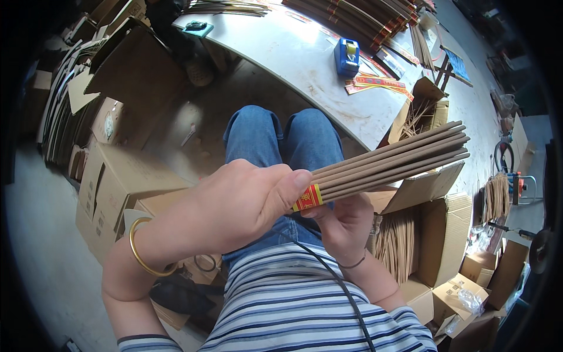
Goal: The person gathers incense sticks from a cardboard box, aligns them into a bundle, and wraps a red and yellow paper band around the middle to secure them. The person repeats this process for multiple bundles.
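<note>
A bundle of brown incense sticks (pixel 393 159) lies slantwise above my lap, its loose ends fanning toward the upper right. Around its lower end runs a red and yellow paper band (pixel 309 198). My left hand (pixel 249 199) is closed around that banded end, thumb on top by the band. Below the bundle, my right hand (pixel 347 226) has its fingers curled, with the thumb pressed near the band's lower edge. The bundle's left end is hidden inside my left hand.
On the white table (pixel 281 50) are a blue tape dispenser (pixel 348 57), red and yellow paper strips (pixel 378 84) and stacked incense bundles (pixel 352 23). An open carton (pixel 443 234) of incense sticks stands at my right. Another cardboard box (pixel 120 188) is at my left.
</note>
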A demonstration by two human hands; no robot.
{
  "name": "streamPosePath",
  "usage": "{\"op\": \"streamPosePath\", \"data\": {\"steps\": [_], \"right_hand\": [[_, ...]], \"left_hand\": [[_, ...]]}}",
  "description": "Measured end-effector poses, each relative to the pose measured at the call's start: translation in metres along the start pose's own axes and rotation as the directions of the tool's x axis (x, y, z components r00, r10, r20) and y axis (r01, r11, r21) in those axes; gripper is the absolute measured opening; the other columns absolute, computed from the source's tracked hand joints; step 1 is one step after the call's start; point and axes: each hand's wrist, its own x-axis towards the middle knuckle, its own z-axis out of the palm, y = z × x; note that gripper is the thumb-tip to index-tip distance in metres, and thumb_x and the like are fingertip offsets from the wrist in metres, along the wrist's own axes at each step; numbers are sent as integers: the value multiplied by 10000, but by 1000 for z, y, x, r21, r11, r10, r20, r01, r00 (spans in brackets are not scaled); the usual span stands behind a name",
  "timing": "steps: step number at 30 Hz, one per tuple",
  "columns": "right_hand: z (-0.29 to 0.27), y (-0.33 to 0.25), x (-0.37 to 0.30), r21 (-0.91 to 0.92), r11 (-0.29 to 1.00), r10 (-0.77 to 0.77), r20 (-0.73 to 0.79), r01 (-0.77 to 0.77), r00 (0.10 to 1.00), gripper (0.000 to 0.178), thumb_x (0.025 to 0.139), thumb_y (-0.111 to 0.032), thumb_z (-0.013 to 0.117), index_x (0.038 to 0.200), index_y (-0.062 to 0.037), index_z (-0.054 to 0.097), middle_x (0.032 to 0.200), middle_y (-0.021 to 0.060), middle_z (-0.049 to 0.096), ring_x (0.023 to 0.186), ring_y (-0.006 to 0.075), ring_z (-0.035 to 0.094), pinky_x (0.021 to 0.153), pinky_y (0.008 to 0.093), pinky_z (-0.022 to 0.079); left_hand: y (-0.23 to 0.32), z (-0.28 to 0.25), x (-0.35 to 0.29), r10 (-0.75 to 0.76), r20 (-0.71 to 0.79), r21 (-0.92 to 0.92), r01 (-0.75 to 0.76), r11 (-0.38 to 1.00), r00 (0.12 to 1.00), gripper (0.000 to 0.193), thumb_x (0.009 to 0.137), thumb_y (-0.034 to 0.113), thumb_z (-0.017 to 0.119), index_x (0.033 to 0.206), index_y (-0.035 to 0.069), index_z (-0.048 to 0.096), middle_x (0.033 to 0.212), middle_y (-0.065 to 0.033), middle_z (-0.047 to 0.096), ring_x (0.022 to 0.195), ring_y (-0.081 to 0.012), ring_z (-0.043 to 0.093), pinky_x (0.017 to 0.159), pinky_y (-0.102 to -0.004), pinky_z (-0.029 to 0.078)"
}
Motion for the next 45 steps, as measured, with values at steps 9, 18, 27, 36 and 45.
{"op": "streamPosePath", "data": {"steps": [9, 18, 27, 36, 45], "right_hand": [[-6, -10, 2, -395, 900, -198, 11, 187, 980, 260, 755, -60, 791, 1007, -49, 724, 1003, 90, 712, 900, 225, 688, 759, 316, 543], [-4, -13, 6, -163, 976, -136, 75, 147, 988, 155, 833, -97, 744, 953, -12, 693, 949, 88, 681, 880, 165, 662, 750, 286, 533], [-13, -10, 6, -322, 908, -247, 104, 267, 963, 227, 788, -61, 762, 1010, -44, 716, 965, 75, 724, 868, 212, 711, 733, 301, 562], [-17, -9, 7, -309, 901, -280, 119, 304, 953, 267, 772, -104, 779, 1024, -51, 710, 960, 74, 727, 872, 219, 712, 753, 305, 563], [-16, -5, 5, -378, 850, -377, 52, 367, 925, 179, 821, -15, 711, 982, -23, 631, 970, 117, 643, 836, 177, 630, 706, 283, 527]], "left_hand": [[4, 1, -3, -32, 41, -128, 37, 991, 999, 492, 1056, 358, 267, 776, 43, 523, 534, -49, 509, 444, -181, 503, 458, -300, 408], [8, 1, -5, -5, 16, -101, 7, 995, 1000, 495, 1057, 372, 284, 793, 39, 539, 543, -44, 510, 463, -165, 500, 460, -288, 395], [12, 5, -5, 14, 28, -117, -11, 993, 1000, 480, 1053, 349, 345, 801, 6, 569, 611, -195, 543, 572, -401, 570, 523, -447, 446], [13, 4, -5, 24, 52, -137, -17, 990, 998, 477, 1057, 361, 295, 802, 38, 536, 564, -84, 515, 490, -235, 522, 474, -333, 408], [18, 8, -5, -33, 93, -206, 52, 977, 995, 450, 1058, 326, 333, 807, 9, 531, 590, -185, 532, 565, -403, 563, 521, -445, 440]]}}
